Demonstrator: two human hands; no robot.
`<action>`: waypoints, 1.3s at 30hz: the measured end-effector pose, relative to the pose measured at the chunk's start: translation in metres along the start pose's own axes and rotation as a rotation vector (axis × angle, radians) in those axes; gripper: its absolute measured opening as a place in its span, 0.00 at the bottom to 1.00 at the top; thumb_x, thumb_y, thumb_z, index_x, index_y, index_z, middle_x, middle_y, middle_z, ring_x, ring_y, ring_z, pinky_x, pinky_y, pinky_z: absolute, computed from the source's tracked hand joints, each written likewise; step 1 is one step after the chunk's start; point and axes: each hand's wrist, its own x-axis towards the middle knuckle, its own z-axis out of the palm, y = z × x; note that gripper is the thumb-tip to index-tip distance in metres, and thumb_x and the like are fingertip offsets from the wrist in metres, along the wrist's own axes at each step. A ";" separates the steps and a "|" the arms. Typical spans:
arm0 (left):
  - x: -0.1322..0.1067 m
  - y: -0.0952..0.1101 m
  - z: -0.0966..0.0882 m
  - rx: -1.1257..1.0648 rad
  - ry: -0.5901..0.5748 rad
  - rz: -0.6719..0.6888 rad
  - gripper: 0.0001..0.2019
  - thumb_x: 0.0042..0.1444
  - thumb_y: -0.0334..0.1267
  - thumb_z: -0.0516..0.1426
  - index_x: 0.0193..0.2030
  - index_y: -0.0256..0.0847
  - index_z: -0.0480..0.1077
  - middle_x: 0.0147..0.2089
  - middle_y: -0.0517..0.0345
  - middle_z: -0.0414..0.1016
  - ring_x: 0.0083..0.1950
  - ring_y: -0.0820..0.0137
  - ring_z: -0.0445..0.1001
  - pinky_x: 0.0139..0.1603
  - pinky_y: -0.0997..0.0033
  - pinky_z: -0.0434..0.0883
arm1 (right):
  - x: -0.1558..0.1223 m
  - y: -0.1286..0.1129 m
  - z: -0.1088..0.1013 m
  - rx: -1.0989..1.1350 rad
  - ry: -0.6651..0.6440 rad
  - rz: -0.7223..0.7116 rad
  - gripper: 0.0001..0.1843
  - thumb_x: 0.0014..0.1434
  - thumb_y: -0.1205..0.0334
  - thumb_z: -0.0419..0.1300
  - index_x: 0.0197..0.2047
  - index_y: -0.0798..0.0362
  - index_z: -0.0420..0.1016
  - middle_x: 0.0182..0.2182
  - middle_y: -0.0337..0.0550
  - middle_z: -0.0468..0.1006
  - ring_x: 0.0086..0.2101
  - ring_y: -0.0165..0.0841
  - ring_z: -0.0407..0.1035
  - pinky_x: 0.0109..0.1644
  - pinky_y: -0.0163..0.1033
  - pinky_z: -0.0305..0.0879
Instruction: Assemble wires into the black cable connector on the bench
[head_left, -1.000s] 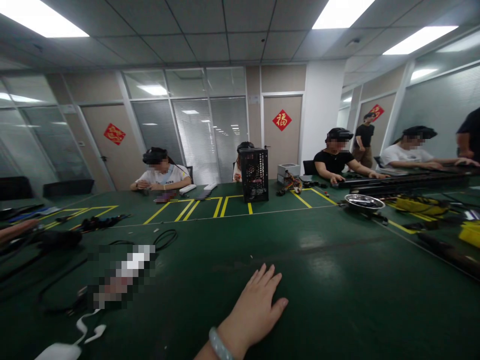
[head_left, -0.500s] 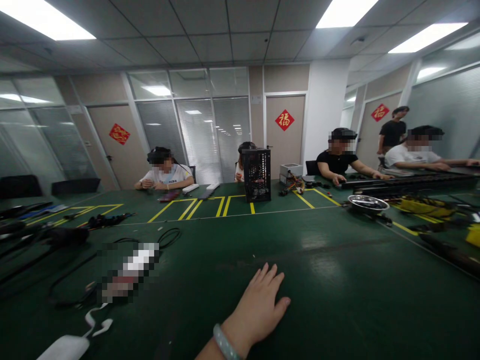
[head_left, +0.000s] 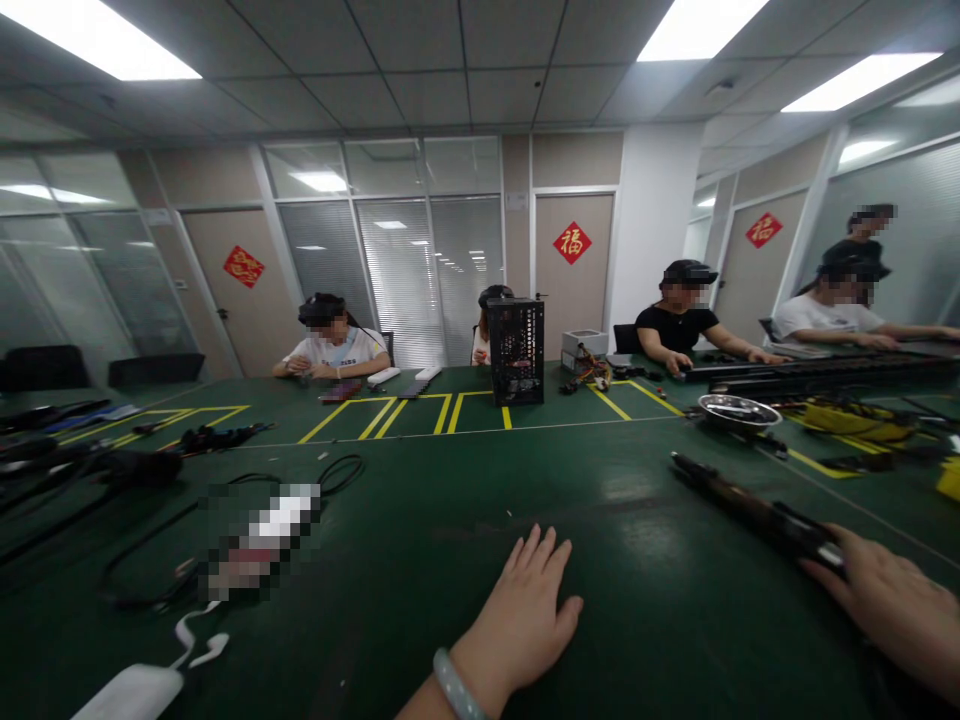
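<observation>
My left hand (head_left: 525, 612) lies flat on the green table (head_left: 645, 600), fingers spread, palm down, holding nothing; a pale bracelet sits on its wrist. At the lower right, my right hand (head_left: 896, 610) is closed round the near end of a long dark bar (head_left: 750, 508). The bar lies low over the table and points away to the left. Motion smears the right hand's fingers a little.
Black cables (head_left: 150, 560) and a white device (head_left: 127, 692) lie at the left. A black open computer case (head_left: 516, 350) stands mid-table behind yellow tape lines. A metal bowl (head_left: 733, 408) and yellow parts (head_left: 847, 420) sit at the right. Several people sit along the far and right sides.
My right hand has come into view at the lower right, and the long dark bar has swung left toward the table's middle. My left hand has stayed flat. The view has shifted slightly.
</observation>
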 end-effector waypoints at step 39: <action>0.000 -0.007 -0.010 0.237 0.401 -0.080 0.24 0.56 0.45 0.61 0.58 0.46 0.65 0.49 0.54 0.68 0.54 0.57 0.66 0.59 0.52 0.61 | -0.059 -0.290 -0.027 0.388 -0.690 -0.437 0.03 0.53 0.64 0.60 0.32 0.52 0.75 0.32 0.41 0.76 0.31 0.33 0.69 0.33 0.34 0.59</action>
